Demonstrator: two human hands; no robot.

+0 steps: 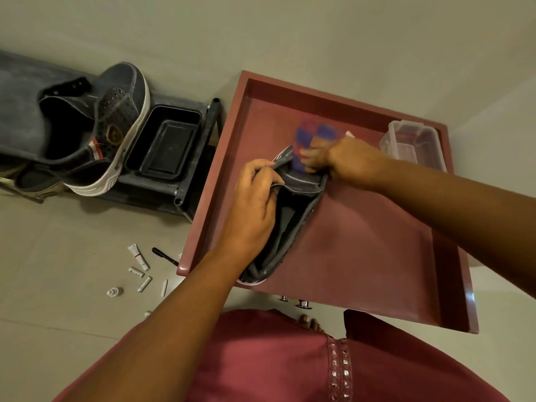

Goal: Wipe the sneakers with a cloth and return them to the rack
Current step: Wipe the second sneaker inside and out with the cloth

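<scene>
While the left hand (255, 204) pinches the collar of a grey sneaker (285, 224) lying on the maroon table (362, 242), the right hand (336, 158) grips a blurred purple checked cloth (314, 140) against its toe end. Beyond that hand sits a clear plastic container (412, 143). Left of the left hand, another sneaker (116, 132) stands on the rack (200, 146); its emblem cannot be read.

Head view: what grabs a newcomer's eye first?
At centre, the left hand holds a grey sneaker open on a red tray table, while the right hand rubs a blurred purple cloth on its front end. At left, another sneaker stands on the dark rack.
</scene>
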